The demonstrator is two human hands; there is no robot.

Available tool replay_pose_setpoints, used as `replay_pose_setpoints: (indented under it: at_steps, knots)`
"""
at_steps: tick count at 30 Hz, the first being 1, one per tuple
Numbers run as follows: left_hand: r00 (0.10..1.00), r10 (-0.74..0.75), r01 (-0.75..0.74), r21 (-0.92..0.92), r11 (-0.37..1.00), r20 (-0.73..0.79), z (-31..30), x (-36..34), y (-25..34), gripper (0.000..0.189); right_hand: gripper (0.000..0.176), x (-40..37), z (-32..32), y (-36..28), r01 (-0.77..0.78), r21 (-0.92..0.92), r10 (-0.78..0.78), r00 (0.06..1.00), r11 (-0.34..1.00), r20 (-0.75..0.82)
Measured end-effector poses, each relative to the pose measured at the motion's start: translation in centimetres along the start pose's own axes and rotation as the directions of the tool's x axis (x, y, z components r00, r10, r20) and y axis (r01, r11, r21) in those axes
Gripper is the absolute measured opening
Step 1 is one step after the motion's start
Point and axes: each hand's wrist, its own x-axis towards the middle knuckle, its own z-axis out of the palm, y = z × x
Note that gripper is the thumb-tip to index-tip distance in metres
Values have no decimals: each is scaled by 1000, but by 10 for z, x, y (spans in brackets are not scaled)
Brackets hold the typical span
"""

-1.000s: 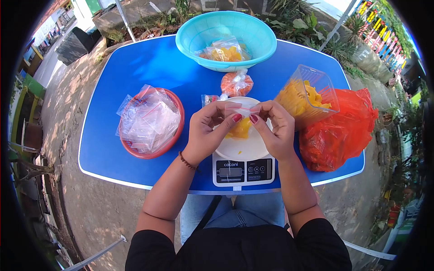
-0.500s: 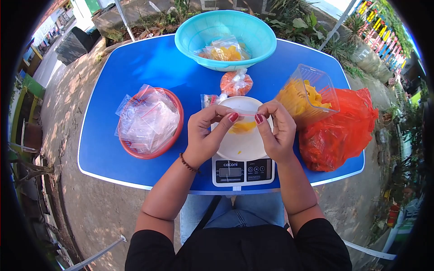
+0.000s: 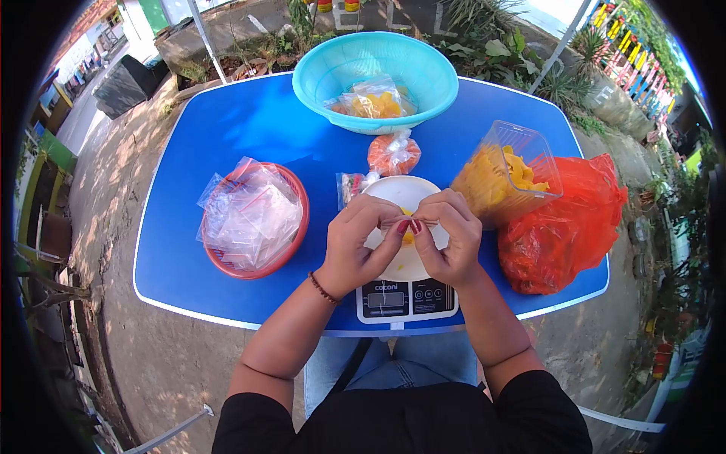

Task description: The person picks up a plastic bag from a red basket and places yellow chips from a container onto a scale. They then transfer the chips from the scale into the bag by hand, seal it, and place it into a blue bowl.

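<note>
My left hand point(image 3: 361, 240) and my right hand point(image 3: 448, 236) meet above the round white plate point(image 3: 408, 271) of a kitchen scale point(image 3: 386, 301). Both pinch the top edge of a small clear plastic bag, thumbs nearly touching. Yellow pieces point(image 3: 408, 236) show below the fingertips; whether they lie in the bag or on the plate I cannot tell. Right of my right hand, a clear container point(image 3: 495, 178) of yellow strips tilts against a red plastic bag point(image 3: 563, 227). Behind the plate lies a tied bag of orange pieces point(image 3: 393, 154).
A red basket point(image 3: 301, 227) of empty clear bags stands at the left of the blue table point(image 3: 189, 284). At the back is a large turquoise basin point(image 3: 318, 83) holding filled bags point(image 3: 374, 102). A small packet point(image 3: 349, 188) lies behind the plate's left side.
My hands have come closer together along the bag's edge, so the thumbs now almost meet. The whole scene sits slightly lower in view.
</note>
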Motion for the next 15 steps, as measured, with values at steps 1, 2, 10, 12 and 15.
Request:
replay_pose_setpoints:
  at_steps: [1, 2, 10, 12, 15]
  knots:
    - [999, 35, -35, 28, 999, -11, 2, 0, 1, 6, 8, -2, 1, 1, -7, 3, 7, 1000, 1000, -7]
    - [998, 53, -52, 39, 998, -32, 2, 2, 4, 7, 8, -2, 1, 0, -15, 7, 15, 1000, 1000, -13]
    - [997, 6, -8, -24, 1000, -83, -3, 1, -7, 11, 10, -3, -1, 4, -132, 266, 142, 990, 955, -18]
    - [998, -40, 34, -111, 993, -53, -3, 1, -11, 17, 10, -6, -1, 7, -163, 350, 181, 983, 922, -19]
    - [990, -143, 143, -229, 963, 17, -2, -3, -18, 29, 10, -10, 2, 6, -264, 510, 324, 945, 819, -32]
